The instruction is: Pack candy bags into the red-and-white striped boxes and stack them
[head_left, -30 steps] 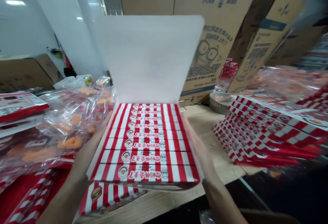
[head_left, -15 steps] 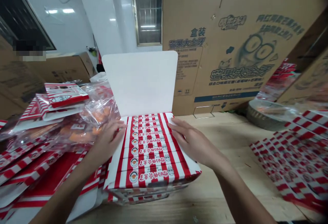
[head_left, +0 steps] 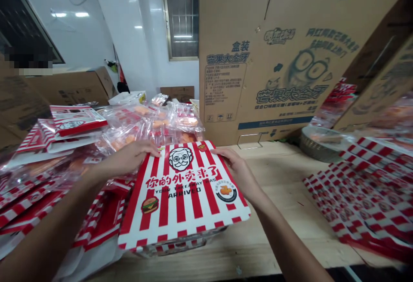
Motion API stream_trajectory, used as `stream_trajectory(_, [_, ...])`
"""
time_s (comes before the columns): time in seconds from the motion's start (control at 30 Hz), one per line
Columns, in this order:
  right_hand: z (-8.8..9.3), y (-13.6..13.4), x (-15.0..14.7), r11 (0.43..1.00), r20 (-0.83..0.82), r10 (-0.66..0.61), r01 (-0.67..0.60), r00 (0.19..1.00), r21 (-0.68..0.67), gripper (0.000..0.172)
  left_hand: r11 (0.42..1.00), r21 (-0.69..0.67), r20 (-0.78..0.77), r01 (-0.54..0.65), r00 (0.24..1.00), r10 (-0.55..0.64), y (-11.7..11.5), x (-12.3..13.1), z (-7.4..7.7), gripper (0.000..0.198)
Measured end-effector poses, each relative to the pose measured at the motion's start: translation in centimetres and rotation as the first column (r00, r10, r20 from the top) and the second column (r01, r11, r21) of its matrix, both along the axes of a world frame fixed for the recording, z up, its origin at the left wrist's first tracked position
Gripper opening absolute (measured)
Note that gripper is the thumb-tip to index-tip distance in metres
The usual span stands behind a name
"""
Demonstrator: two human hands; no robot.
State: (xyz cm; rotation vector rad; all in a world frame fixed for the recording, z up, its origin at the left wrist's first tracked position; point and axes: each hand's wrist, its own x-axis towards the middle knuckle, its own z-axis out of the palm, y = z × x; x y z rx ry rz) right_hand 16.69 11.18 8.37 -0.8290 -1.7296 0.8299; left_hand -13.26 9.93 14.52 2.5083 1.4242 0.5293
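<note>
Fingers (head_left: pixel 151 148) of our left hand (head_left: pixel 130 155) and fingers (head_left: pixel 220 151) of our right hand (head_left: pixel 237 170) lie flat and unclamped along the far edges of a closed red-and-white striped takeaway box (head_left: pixel 182 196), which rests on a second box (head_left: pixel 174 245) on the wooden worktop (head_left: pixel 277 179). Behind the striped takeaway box we see clear bags of orange snacks (head_left: pixel 155 123) and a tall cardboard carton (head_left: pixel 254 58). To its left lie flat striped cartons (head_left: pixel 97 222), and to its right stand stacked striped boxes (head_left: pixel 364 200) and a round metal basket (head_left: pixel 318 146).
</note>
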Motion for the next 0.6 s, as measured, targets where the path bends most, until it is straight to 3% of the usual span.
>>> stream_trajectory(0.07, [0.1, -0.3, 0.4, 0.999, 0.092, -0.009, 0.004, 0.996, 0.046, 0.025, 0.999, -0.045, -0.065, -0.001, 0.998, -0.002, 0.4, 2.8, 0.5, 0.036])
stream_trajectory(0.13, [0.3, -0.8, 1.2, 0.999, 0.157, -0.031, 0.027, 0.987, 0.024, 0.027, 0.988, -0.120, -0.114, 0.097, 0.987, -0.111, 0.7, 6.0, 0.4, 0.045])
stream_trajectory(0.23, [1.3, -2.3, 2.7, 0.988, 0.186, 0.063, -0.034, 0.981, -0.153, 0.029, 0.961, -0.203, -0.177, 0.186, 0.959, -0.223, 0.7, 8.8, -0.1, 0.050])
stream_trajectory(0.3, [2.3, -3.8, 3.6, 0.944, 0.113, 0.180, -0.139, 0.977, -0.300, 0.029, 0.966, -0.207, -0.181, 0.155, 0.964, -0.193, 0.3, 8.8, -0.2, 0.050])
stream_trajectory(0.4, [3.7, -6.0, 4.4, 0.868, -0.068, 0.270, -0.274, 0.960, -0.415, 0.032, 0.996, -0.012, -0.059, -0.084, 0.995, 0.083, -2.1, 6.8, 0.1, 0.049])
stream_trajectory(0.43, [4.0, -6.5, 4.4, 0.850, -0.111, 0.284, -0.304, 0.952, -0.430, 0.035, 0.973, 0.075, 0.023, -0.217, 0.976, 0.216, -3.5, 5.9, 0.2, 0.049])
stream_trajectory(0.5, [4.4, -7.1, 4.2, 0.838, -0.142, 0.289, -0.322, 0.947, -0.440, 0.036, 0.873, 0.168, 0.177, -0.457, 0.886, 0.429, -6.7, 4.2, 0.0, 0.050])
stream_trajectory(0.6, [4.3, -7.1, 3.8, 0.884, -0.054, 0.280, -0.280, 0.958, -0.375, 0.040, 0.803, 0.071, 0.240, -0.592, 0.791, 0.562, -11.3, 2.5, -1.0, 0.050])
